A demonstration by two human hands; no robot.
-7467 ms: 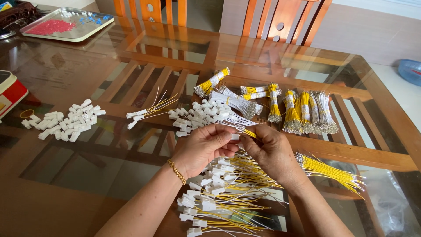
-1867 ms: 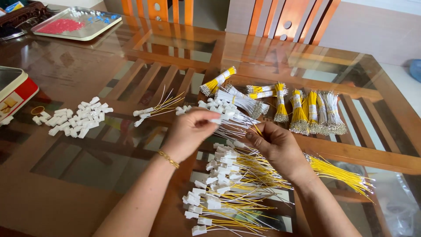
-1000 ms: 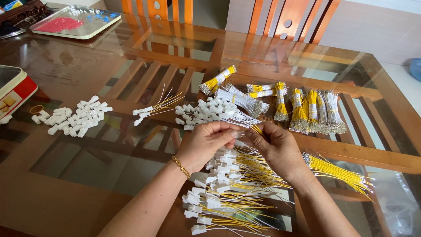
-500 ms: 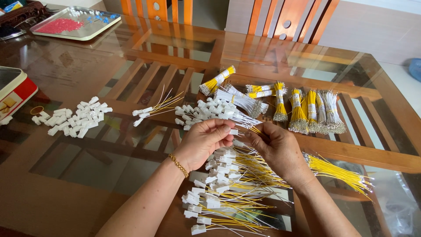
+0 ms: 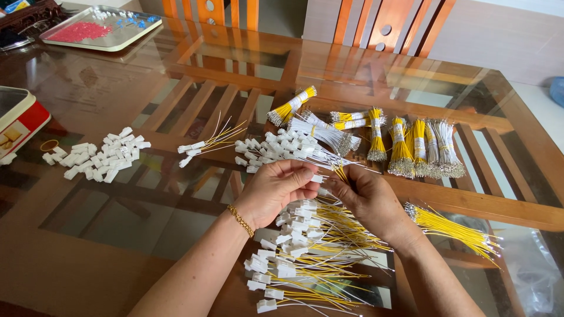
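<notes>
My left hand [image 5: 275, 189] and my right hand [image 5: 367, 199] meet over the glass table [image 5: 117, 94]. Between the fingertips of both sits a small white connector [image 5: 317, 178] with a thin yellow wire [image 5: 339, 174] held by the right fingers. Under my hands lies a spread of finished white connectors with yellow and white wires [image 5: 299, 258]. Just beyond them is a second pile of wired connectors [image 5: 282, 147]. A loose bunch of bare yellow wires [image 5: 455, 229] lies to the right of my right wrist.
Loose white connector housings [image 5: 100, 158] lie at the left beside a red-sided tin [image 5: 20, 117]. Taped bundles of yellow and white wires [image 5: 411, 144] stand at the back right. A metal tray with red and blue bits [image 5: 100, 29] sits far left. Wooden chairs [image 5: 382, 23] stand behind.
My left hand reached out to the far pile of wired connectors, then came back; both hands are together again on a connector and wire.
</notes>
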